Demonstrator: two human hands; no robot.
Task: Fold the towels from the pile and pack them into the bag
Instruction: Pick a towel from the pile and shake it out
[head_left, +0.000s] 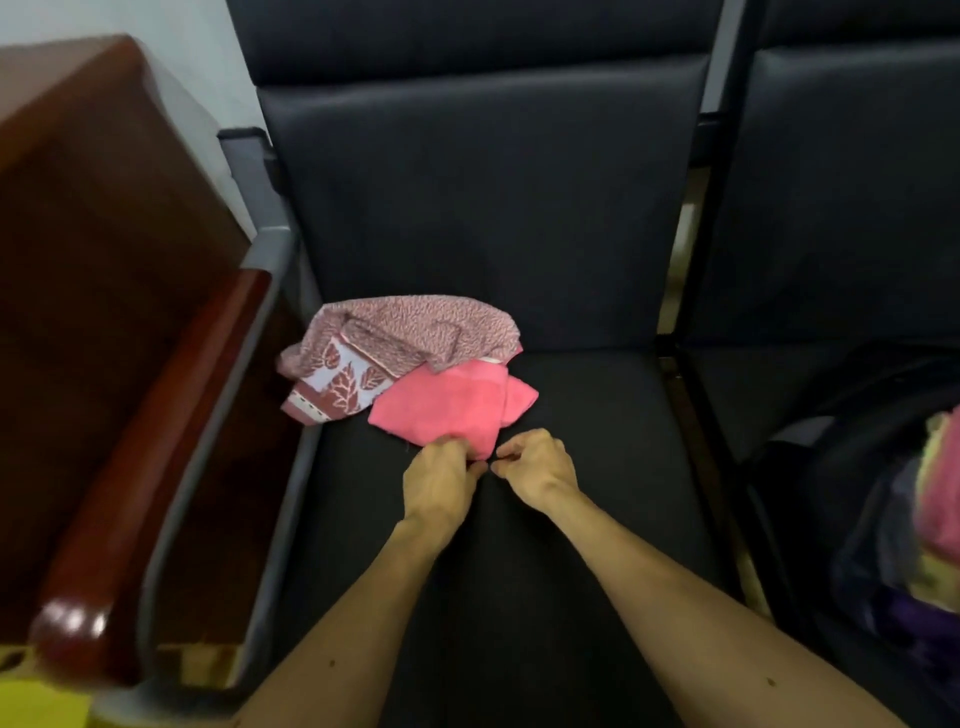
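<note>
Head view: left hand (441, 475) pinches the near corner of the pink towel (447, 402) by the pile (395, 348) at the left edge of the seat (597, 410), right hand (537, 467) curled alongside, grip unclear; next probably means pulling it clear to fold.

left hand (441, 470): pinches pink towel (441, 402) | right hand (537, 465): just beside

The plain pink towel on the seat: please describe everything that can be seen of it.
The pink towel is plain, soft-looking cloth, loosely crumpled and unfolded, lying on the dark seat. Its far left side meets the patterned towel. The left hand grips its near edge. The right hand, fingers curled, is beside its near corner; whether it touches cannot be told.
</note>
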